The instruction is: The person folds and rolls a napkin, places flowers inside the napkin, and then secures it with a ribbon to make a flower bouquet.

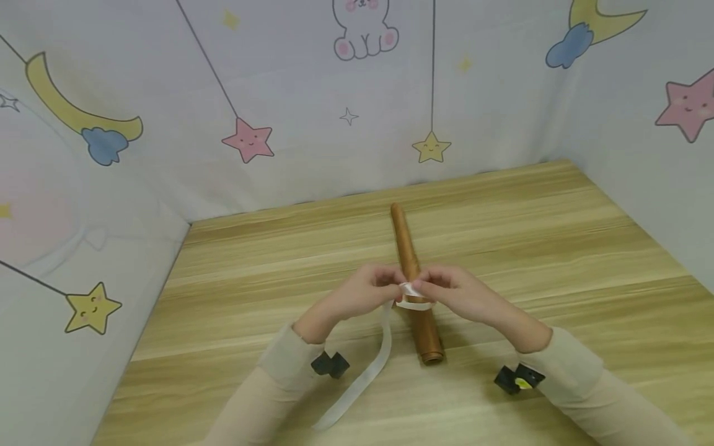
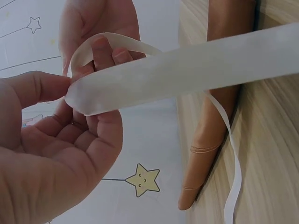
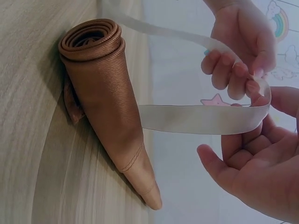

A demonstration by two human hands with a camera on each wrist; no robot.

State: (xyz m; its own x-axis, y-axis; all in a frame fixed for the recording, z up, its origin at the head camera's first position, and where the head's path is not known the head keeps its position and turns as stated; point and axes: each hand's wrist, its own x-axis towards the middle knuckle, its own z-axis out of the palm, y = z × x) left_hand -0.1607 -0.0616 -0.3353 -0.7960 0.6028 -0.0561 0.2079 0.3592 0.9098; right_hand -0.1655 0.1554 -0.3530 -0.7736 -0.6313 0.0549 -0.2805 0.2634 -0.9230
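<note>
With curled fingers, the left hand (image 1: 359,294) and the right hand (image 1: 463,294) both pinch the white ribbon (image 3: 201,120) above the brown roll (image 3: 110,102), probably to control its loop. The roll lies beneath them on the table (image 1: 530,235); its end shows coiled layers, and whether anything is wrapped inside I cannot tell.

There are two hands, one left hand (image 1: 357,297) and one right hand (image 1: 464,297). There is one brown roll (image 1: 427,337), one white ribbon (image 1: 365,378) and one desk (image 1: 251,272). In the head view, the walls (image 1: 502,111) have two moons (image 1: 67,105), two blue clouds (image 1: 104,145), two pink stars (image 1: 248,140) and two yellow smiley stars (image 1: 93,308).
</note>
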